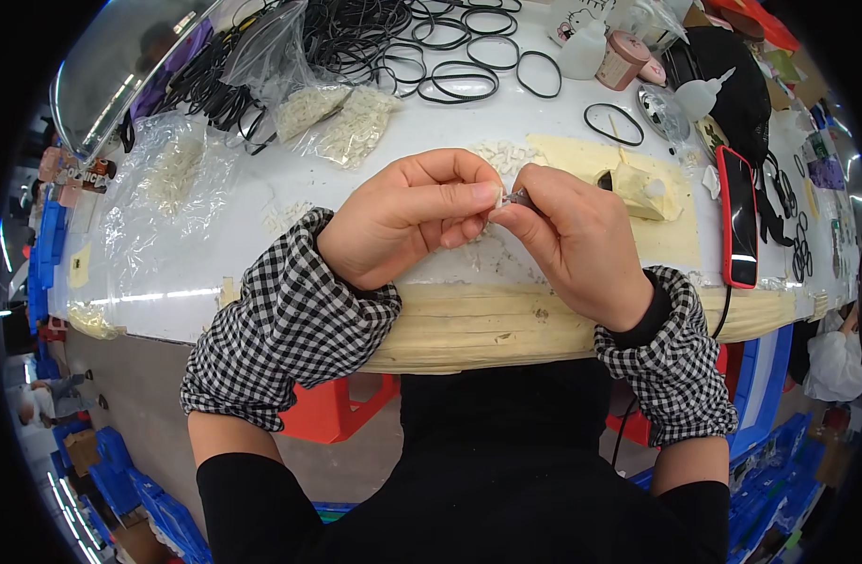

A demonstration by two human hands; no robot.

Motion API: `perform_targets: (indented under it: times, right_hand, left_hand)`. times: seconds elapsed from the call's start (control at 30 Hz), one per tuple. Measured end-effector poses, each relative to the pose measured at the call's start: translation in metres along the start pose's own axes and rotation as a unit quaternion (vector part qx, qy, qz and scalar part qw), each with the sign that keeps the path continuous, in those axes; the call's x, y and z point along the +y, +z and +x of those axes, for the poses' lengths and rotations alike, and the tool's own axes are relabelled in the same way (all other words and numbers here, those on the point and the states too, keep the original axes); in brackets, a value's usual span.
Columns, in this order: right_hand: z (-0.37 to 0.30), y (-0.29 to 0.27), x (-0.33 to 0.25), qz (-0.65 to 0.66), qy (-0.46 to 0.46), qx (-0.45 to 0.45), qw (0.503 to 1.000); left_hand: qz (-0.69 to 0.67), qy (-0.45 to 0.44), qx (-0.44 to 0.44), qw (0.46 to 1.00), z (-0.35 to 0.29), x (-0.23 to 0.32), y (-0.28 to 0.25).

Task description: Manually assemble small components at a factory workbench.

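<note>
My left hand (407,211) is closed in a pinch, thumb against forefinger, on a small white piece (499,199). Close against it, my right hand (586,240) grips a small grey metal-looking part (519,197) between thumb and forefinger; most of that part is hidden by the fingers. The two hands meet above the table, fingertips nearly touching. Just beyond them lies a heap of loose white pieces (504,154), with more scattered below the fingers. Clear plastic bags of similar pale pieces lie to the left, one nearer the middle (355,132) and one farther out (172,179).
Black loops (459,83) and a tangle of black cords (229,70) cover the far side. At right are a tape-wrapped block (645,191), a red-cased phone (739,216) with a cable, and squeeze bottles (582,52). Yellowish tape covers the table's front edge (487,329).
</note>
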State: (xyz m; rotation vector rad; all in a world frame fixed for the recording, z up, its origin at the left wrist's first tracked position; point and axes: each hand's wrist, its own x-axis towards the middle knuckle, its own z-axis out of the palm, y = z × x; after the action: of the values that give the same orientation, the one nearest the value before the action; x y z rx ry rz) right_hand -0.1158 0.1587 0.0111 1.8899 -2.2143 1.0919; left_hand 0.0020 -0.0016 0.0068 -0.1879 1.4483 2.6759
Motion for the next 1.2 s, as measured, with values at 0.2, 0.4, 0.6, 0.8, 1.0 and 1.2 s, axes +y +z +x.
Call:
perform_targets:
  times: [0.2, 0.4, 0.6, 0.8, 1.0, 1.2]
  right_hand:
    - [-0.001, 0.000, 0.001, 0.002, -0.001, 0.001, 1.000]
    - [0.001, 0.000, 0.002, 0.029, 0.045, 0.022, 0.998]
    - [-0.004, 0.005, 0.007, -0.004, 0.028, -0.034, 0.999]
    - [-0.005, 0.008, 0.006, -0.049, 0.025, -0.063, 0.997]
    - [-0.001, 0.009, 0.006, -0.026, 0.044, -0.001, 0.999]
    - [0.002, 0.005, 0.003, 0.104, 0.056, 0.063, 0.991]
  left_hand:
    - [0.001, 0.005, -0.005, 1.000, 0.001, 0.001, 0.000]
    - [-0.063, 0.058, 0.108, 0.990, 0.004, -0.002, -0.005]
    - [-0.138, 0.064, 0.142, 0.978, 0.003, 0.001, -0.007]
    - [-0.064, 0.059, 0.159, 0.984, 0.004, -0.002, -0.004]
    - [0.038, 0.016, 0.168, 0.985, 0.004, -0.003, -0.002]
    - [0.082, -0.022, 0.110, 0.990, 0.003, -0.006, -0.001]
